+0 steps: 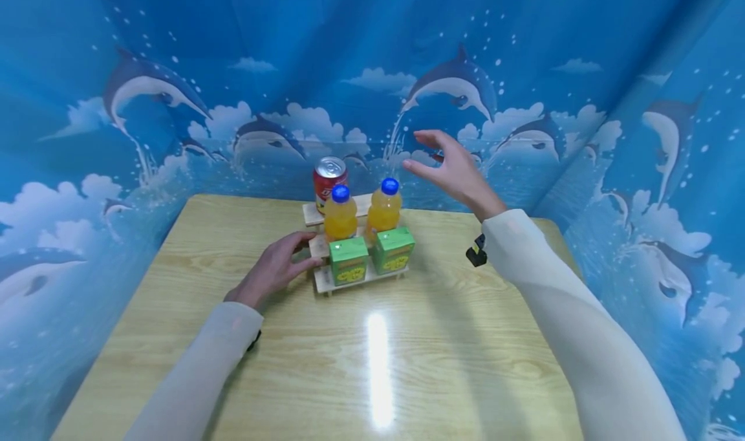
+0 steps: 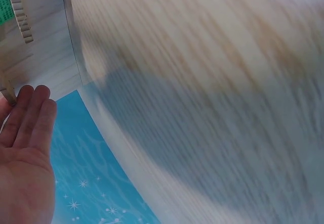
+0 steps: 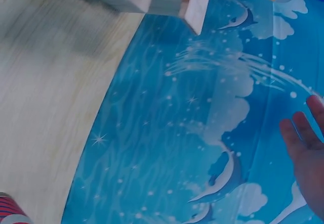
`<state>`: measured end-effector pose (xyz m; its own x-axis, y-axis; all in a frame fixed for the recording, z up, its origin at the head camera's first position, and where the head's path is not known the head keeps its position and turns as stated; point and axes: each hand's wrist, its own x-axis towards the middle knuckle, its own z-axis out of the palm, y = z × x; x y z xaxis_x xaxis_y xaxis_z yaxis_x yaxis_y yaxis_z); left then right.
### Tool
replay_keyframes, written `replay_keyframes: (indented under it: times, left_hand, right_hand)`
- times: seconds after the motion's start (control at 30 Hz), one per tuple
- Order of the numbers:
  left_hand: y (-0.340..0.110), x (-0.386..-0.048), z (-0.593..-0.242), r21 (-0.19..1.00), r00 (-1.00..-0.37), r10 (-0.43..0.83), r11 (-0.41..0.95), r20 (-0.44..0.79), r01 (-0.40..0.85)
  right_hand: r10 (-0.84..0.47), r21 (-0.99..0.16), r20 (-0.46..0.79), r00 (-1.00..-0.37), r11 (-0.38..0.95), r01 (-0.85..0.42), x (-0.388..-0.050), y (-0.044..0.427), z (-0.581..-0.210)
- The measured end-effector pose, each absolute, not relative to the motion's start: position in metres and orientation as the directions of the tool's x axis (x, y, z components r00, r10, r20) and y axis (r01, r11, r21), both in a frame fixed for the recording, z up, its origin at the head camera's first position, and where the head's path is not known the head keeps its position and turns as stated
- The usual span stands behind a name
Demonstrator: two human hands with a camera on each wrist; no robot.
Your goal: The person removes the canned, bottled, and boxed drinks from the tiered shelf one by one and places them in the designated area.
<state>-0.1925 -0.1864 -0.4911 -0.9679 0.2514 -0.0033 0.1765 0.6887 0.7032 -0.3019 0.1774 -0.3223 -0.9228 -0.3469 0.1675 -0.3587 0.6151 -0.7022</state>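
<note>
A small tiered wooden rack (image 1: 363, 281) bears a red can (image 1: 330, 179) at the back left, two orange drink bottles (image 1: 340, 218) with blue caps in the middle, and two green boxes (image 1: 349, 261) in front. My left hand (image 1: 276, 266) is at the rack's left side, thumb and fingertips touching its edge; in the left wrist view the fingers of that hand (image 2: 30, 148) look straight. My right hand (image 1: 454, 169) hovers in the air behind and right of the right bottle (image 1: 384, 207), fingers apart and holding nothing.
The rack stands near the far edge of a wooden table (image 1: 302, 363). A blue dolphin-print curtain (image 1: 361, 53) surrounds the far side and both sides. In the right wrist view, a red striped object (image 3: 11, 211) shows at the lower left corner.
</note>
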Motion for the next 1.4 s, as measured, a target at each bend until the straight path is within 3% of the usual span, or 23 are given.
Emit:
replay_keyframes:
  times: [0.57,1.4]
  left_hand:
    - [-0.186,-0.193,-0.491,0.695,-0.968,0.25,0.699,-0.013,0.171]
    - [-0.187,-0.194,-0.492,0.696,-0.967,0.256,0.697,-0.02,0.17]
  right_hand:
    - [-0.445,-0.717,0.171,-0.879,0.556,-0.421,-0.3,0.14,-0.31]
    - [-0.505,-0.651,0.066,-0.861,0.632,-0.421,-0.297,0.095,-0.3]
